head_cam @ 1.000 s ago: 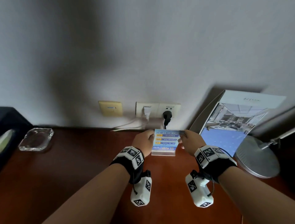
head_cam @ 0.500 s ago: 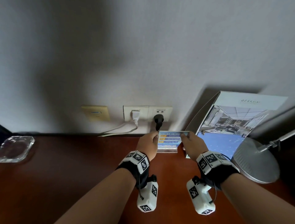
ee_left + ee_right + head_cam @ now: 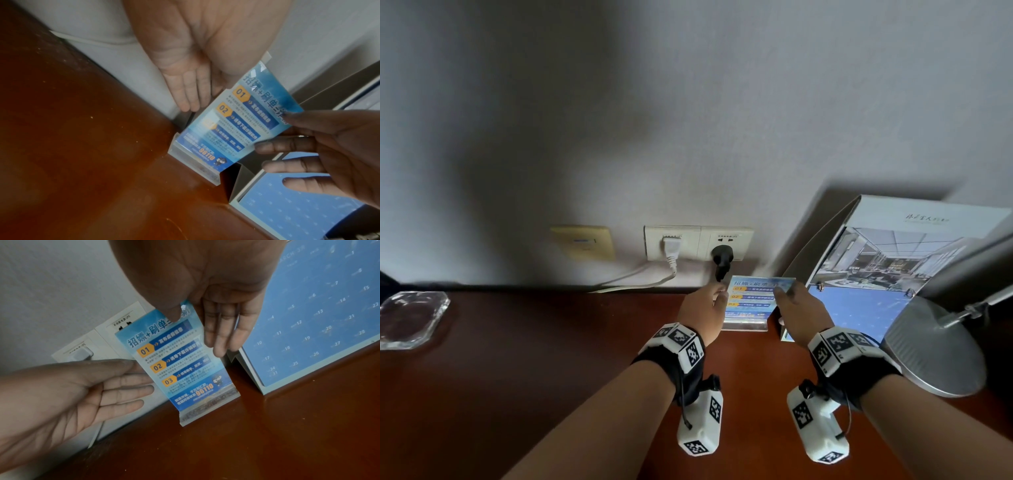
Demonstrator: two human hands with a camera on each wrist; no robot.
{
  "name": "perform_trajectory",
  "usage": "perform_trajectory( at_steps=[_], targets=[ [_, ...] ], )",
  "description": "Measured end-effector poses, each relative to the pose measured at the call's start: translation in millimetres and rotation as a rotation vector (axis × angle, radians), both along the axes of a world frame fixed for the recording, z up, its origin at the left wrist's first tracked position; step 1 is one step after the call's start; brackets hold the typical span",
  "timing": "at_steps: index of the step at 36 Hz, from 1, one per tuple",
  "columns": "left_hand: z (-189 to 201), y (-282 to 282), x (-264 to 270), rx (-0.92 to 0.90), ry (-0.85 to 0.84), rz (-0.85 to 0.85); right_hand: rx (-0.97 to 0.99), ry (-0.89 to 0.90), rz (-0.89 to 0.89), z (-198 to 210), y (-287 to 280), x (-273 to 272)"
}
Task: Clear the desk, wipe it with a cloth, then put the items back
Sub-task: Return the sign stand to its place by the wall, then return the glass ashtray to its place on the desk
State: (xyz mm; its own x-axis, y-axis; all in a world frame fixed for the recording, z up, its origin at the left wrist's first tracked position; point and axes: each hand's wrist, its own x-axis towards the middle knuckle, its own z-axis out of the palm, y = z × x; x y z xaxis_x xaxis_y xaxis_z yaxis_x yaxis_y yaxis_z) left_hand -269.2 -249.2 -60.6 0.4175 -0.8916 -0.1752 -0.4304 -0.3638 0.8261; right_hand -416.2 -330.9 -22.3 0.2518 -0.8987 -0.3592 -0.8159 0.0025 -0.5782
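Centrally, at the back edge of the dark reddish-brown wooden desk, a clear acrylic sign stand holding a blue printed card stands upright on its base. It is close to the pale grey wall and just beside the left edge of a tent-shaped desk calendar with a blue date grid. The left wrist view shows a narrow gap between the two.

Left hand: opened flat, palm toward the card, its fingers straight and reaching the left edge of the sign stand; it grips nothing.

Right hand: thumb laid on the front face at the upper right corner, the other fingers nearly straight and pointing down along the right edge, the corner lightly pinched between them.

Behind the sign stand, a white double wall socket carries a white plug and a black plug; a yellow wall plate sits to its left.

Far left on the desk lies a square clear glass ashtray, well apart from the hands. Far right, the round grey metal lamp base rests in front of the calendar.

Each wrist bears a black strap with white marker-printed blocks.
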Motion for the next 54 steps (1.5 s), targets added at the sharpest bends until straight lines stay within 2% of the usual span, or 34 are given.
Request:
perform_trajectory(
  at_steps=[4, 7, 10, 15, 19, 31, 40, 46, 54],
  targets=[
    [3, 11, 1, 0.126, 0.045, -0.126, -0.028, 0.024, -0.017, -1, 8, 0],
    [6, 25, -2, 0.154, 0.038, -0.146, -0.018, 0.041, -0.052, 0, 18, 0],
    [9, 41, 1, 0.141, 0.029, -0.138, -0.020, 0.101, -0.054, 1, 29, 1],
    [15, 73, 28, 0.105, 0.009, -0.076, -0.026, 0.239, 0.093, -2, 47, 18],
    [18, 104, 55, 0.103, 0.000, -0.017, -0.030, 0.249, 0.158, -6, 67, 44],
    [-2, 235, 176, 0.213, -0.074, 0.238, -0.001, 0.145, 0.355, -25, 159, 185],
    [-10, 304, 271, 0.294, -0.054, 0.470, 0.055, 0.127, 0.449, -40, 223, 274],
    [-25, 331, 328, 0.287, -0.075, 0.613, 0.099, 0.120, 0.519, -55, 255, 326],
    [-43, 328, 368, 0.302, -0.004, 0.646, 0.196, 0.061, 0.484, -72, 272, 388]
  ],
)
